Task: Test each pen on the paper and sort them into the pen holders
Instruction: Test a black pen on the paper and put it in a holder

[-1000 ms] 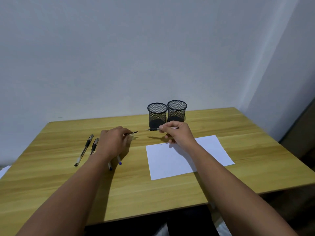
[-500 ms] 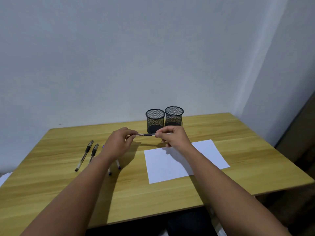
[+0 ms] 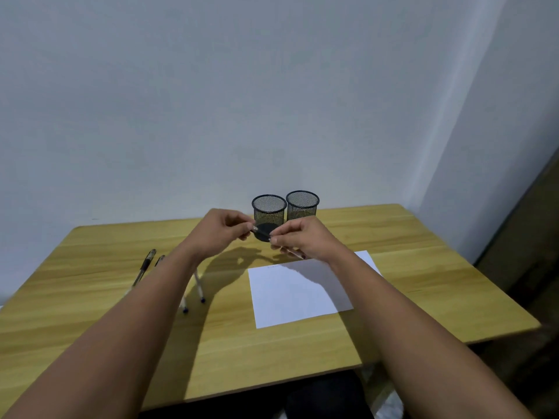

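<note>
- your left hand and right hand are both bare: no gloves, no rings to be seen.
- both your forearms are uncovered from wrist right down to the bottom edge of the view; no sleeve shows on either.
- your wrists carry no watch, band or strap.
- your fingernails look short and plain.

I can read no text, label, brand or number anywhere. The sheet of paper just below my right hand carries only a faint scribbled line along its far edge, too small to make out as letters. The pen pinched between my hands shows no legible print.
</note>
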`<act>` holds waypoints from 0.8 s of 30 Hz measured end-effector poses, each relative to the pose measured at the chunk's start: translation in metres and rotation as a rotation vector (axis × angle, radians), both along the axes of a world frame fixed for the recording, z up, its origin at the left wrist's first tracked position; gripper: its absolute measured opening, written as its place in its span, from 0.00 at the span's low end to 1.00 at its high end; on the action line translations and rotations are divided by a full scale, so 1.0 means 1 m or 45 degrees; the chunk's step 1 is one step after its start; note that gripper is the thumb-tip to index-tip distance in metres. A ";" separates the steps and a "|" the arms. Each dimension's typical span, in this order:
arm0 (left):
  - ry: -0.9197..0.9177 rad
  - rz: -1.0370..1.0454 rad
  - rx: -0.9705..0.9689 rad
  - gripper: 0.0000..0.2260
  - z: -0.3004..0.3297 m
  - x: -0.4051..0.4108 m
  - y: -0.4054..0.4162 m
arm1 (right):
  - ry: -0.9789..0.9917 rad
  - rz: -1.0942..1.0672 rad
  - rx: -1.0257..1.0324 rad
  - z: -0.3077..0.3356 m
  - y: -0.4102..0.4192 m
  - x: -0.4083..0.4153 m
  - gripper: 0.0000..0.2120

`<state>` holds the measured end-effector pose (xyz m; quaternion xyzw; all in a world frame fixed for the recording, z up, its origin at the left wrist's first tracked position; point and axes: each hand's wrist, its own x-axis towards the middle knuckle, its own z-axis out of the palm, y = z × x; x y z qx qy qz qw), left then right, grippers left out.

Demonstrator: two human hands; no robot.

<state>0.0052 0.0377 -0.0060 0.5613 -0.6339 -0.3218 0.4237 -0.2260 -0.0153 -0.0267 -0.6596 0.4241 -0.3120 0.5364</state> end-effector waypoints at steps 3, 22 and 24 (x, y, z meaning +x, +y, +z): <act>0.079 0.115 -0.148 0.07 0.012 -0.011 -0.013 | 0.193 0.109 -0.103 0.018 -0.011 0.005 0.05; 0.056 0.259 -0.051 0.42 -0.060 -0.026 -0.111 | 0.524 -0.363 -0.593 0.040 -0.123 0.069 0.06; 0.075 0.279 -0.096 0.38 -0.061 -0.028 -0.111 | 0.601 -0.342 -0.574 0.035 -0.125 0.074 0.08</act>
